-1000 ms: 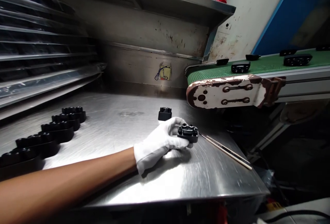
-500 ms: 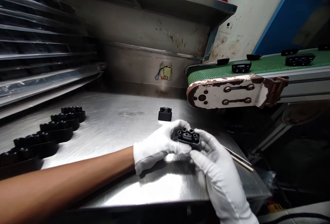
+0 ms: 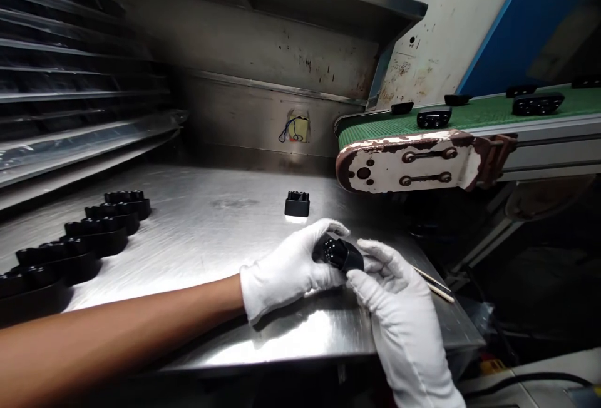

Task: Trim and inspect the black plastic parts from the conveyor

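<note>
Both hands wear white gloves and hold one small black plastic part (image 3: 337,253) just above the steel table (image 3: 206,239). My left hand (image 3: 291,267) wraps round the part's left side, fingers curled over it. From the lower right, my right hand (image 3: 397,308) closes its fingers on the part's right end. The part is turned, with its studded face toward the left. A second black part (image 3: 297,204) stands alone on the table behind the hands.
A row of several black parts (image 3: 79,239) lies along the table's left side. A green conveyor belt (image 3: 469,117) carrying more black parts ends at the right, above the table's edge. Two thin sticks (image 3: 434,286) lie near the right edge. Stacked trays (image 3: 70,95) fill the left.
My right hand came in from the lower right and took hold of the part. Both hands have since turned the part so its studded face points left.
</note>
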Available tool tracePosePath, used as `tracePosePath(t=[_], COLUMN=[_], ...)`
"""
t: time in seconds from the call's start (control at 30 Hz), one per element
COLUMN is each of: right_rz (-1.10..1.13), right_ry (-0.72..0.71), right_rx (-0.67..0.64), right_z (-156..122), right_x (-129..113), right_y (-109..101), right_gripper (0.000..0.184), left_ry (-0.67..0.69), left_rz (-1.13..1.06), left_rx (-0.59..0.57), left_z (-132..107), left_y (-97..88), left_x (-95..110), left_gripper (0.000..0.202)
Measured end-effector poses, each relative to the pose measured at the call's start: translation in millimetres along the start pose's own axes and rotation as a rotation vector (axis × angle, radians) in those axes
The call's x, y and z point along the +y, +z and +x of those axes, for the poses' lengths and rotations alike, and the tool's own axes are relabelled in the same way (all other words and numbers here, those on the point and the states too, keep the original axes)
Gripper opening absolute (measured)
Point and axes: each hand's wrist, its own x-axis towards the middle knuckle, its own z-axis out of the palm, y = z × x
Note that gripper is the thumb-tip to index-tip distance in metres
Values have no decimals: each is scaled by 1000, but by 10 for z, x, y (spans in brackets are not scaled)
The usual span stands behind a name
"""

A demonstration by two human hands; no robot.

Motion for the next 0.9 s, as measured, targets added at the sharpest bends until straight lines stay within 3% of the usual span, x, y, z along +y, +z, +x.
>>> tracePosePath(t=[0.2,0.47,0.73,0.9], right_rz=[-123,-157,-242,-334], right_ry=[-83,-48,20,10], right_rx=[33,28,12,3], right_z=[-17,-14,-31,-27], right_x=[31,71,92,88], right_y=[30,16,29,38], right_gripper=[36,48,57,51], left_ry=[-94,-195,-178,-143], left_rz=[-112,-181,-287,-250], left_rx=[34,-3,-41,48], left_z=[3,-27,-67,-57], left_y=[-3,-11,-22,-10], left_x=[90,140,173,181], left_gripper=[69,82,69,59])
